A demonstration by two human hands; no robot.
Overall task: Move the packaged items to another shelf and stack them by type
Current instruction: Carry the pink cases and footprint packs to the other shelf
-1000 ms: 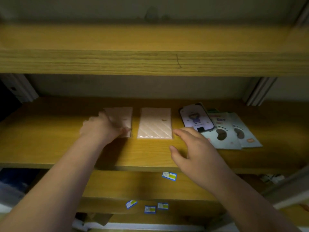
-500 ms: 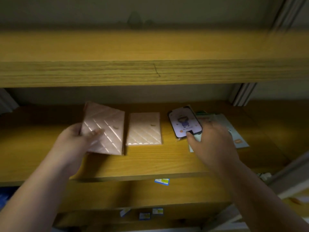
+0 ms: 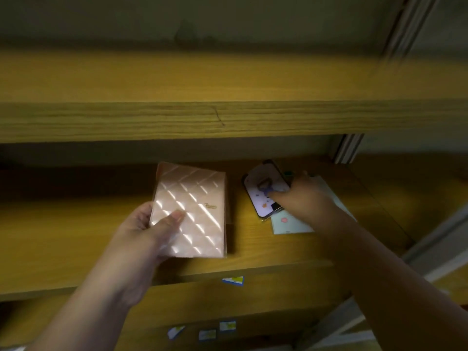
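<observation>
Pink diamond-quilted package (image 3: 192, 211); yellow wood-grain shelf (image 3: 76, 224).

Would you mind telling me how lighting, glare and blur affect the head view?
Head view: dim overall; bright diagonal glare streaks on the pink quilted package in the left hand; right hand and phone-case package motion-blurred; shelf edges bowed by the wide-angle lens.

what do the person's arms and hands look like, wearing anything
Both forearms come in bare from the bottom of the head view, with no sleeves showing as far as the frame reaches. The left hand and the right hand wear no gloves. No watch, bracelet or ring shows, though the light is dim and the picture soft. The left thumbnail looks short and unpainted.
</observation>
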